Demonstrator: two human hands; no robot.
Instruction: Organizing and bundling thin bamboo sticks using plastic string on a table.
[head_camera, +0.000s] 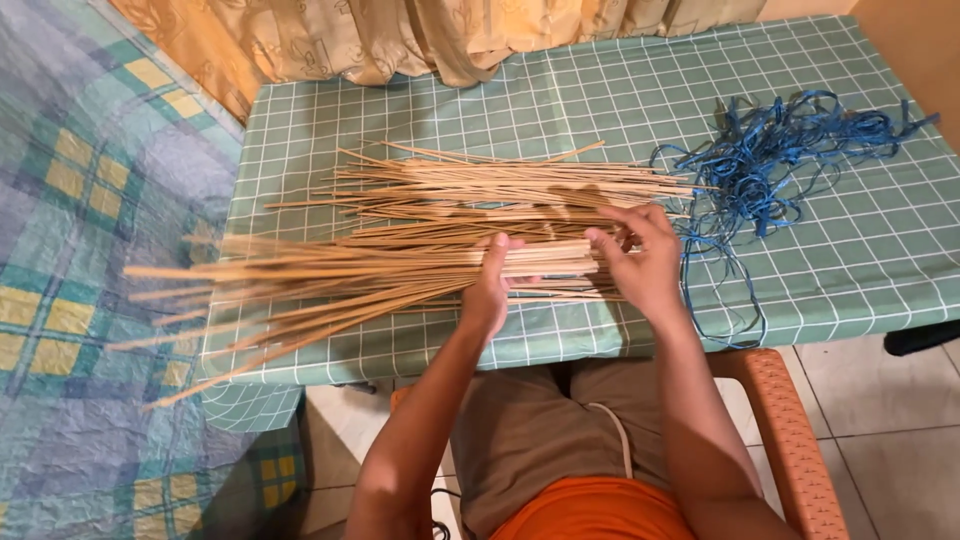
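A: What is the left hand (488, 290) doing?

B: It is wrapped around a bundle of thin tan wooden sticks (400, 265), near the bundle's squared-off end. The loose ends fan out leftward past the edge of the tabletop (860, 250) (a green checked cloth covers it).

A: And the right hand (640, 262)?

B: Its fingers are pressed against that same cut end, thumb toward the body. More loose sticks (500, 185) lie just behind on the cloth.

A: Anything beside them?

B: A tangle of blue plastic string (770, 160) lies near the right hand, one loop trailing toward the front edge.
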